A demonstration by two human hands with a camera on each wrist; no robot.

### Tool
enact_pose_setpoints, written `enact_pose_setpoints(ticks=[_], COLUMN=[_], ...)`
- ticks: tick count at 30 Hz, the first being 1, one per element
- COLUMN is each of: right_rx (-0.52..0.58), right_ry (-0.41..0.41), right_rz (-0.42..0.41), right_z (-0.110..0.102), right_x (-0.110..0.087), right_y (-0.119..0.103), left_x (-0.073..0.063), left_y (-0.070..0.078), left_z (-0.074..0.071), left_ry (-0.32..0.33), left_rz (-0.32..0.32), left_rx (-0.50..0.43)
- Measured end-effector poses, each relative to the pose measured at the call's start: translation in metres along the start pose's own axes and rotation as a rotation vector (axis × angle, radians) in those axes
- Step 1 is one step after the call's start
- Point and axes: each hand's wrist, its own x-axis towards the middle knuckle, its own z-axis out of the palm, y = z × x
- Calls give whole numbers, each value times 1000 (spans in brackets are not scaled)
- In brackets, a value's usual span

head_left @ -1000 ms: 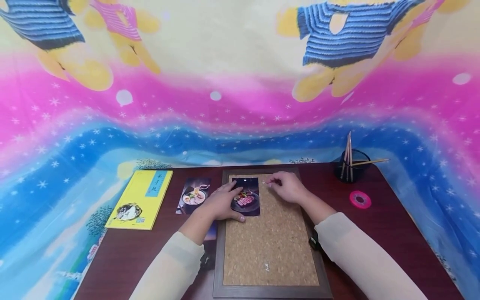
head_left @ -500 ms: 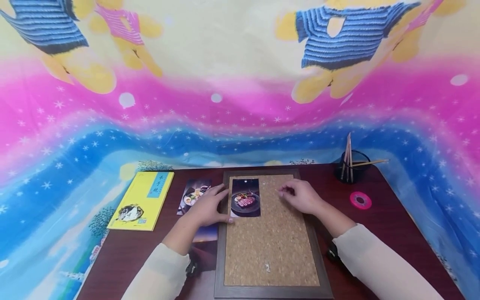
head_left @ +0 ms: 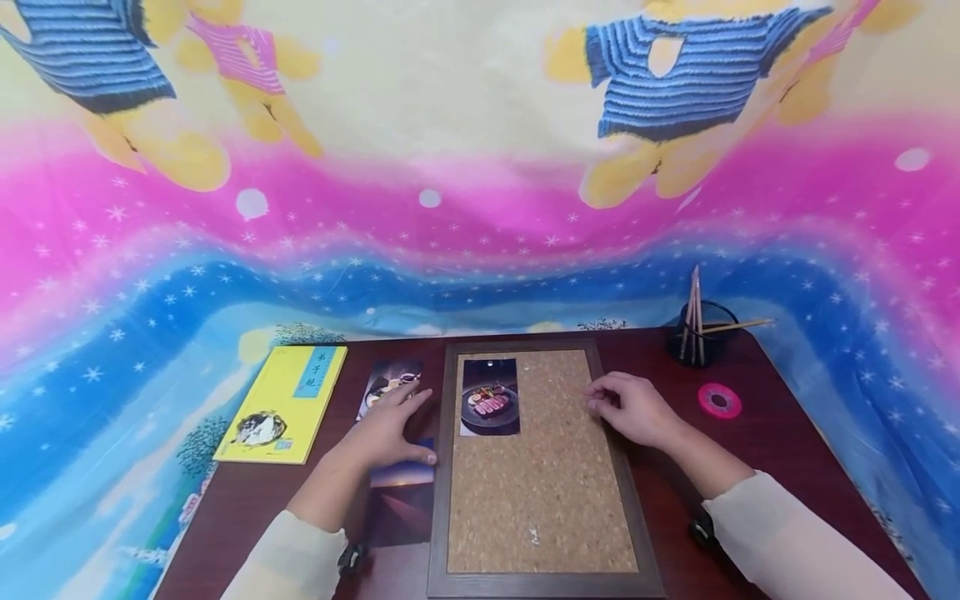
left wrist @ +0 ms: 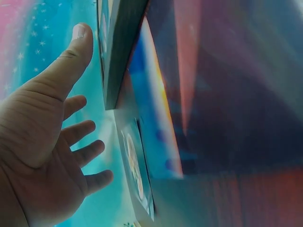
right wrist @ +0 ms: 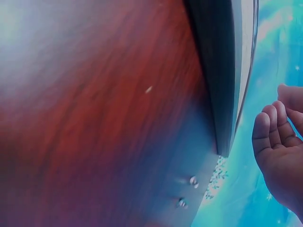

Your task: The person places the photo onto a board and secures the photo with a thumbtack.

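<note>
My left hand (head_left: 377, 435), fingers spread, hovers left of the framed cork board (head_left: 555, 475) over two photos. It covers part of a ramen bowl photo (head_left: 397, 369); nearer me lies a sunset landscape photo (head_left: 401, 504). A photo of sliced meat on a dark plate (head_left: 489, 408) sits at the board's upper left, with a small pale push pin (head_left: 491, 363) at its top. Another pin (head_left: 527, 367) shows just right of that photo. My right hand (head_left: 637, 410), fingers loosely bent, is over the board's right edge; nothing shows between its fingertips in the right wrist view.
Small pale pins (head_left: 534, 533) lie low on the cork. Two shiny pins (right wrist: 194, 181) stand on the table beyond the frame's edge. A yellow book (head_left: 281, 404) is at left; a black pencil cup (head_left: 693, 343) and a pink tape roll (head_left: 720, 401) are at right.
My left hand has lifted off the meat photo and moved left, off the board. My right hand has drawn back from the pin near the top toward the right edge.
</note>
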Motion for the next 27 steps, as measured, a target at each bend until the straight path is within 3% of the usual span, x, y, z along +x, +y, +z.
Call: enact_pose_setpoints(ticks=[11, 27], right_rx=[-39, -79], right_ry=[-29, -49], right_rz=[84, 163], right_z=[-18, -38], right_x=[-25, -62], right_y=[14, 35], left_x=[-20, -52], left_y=[-13, -23], left_z=[1, 11], left_ry=[-7, -65], left_rz=[10, 24], left_rx=[38, -13])
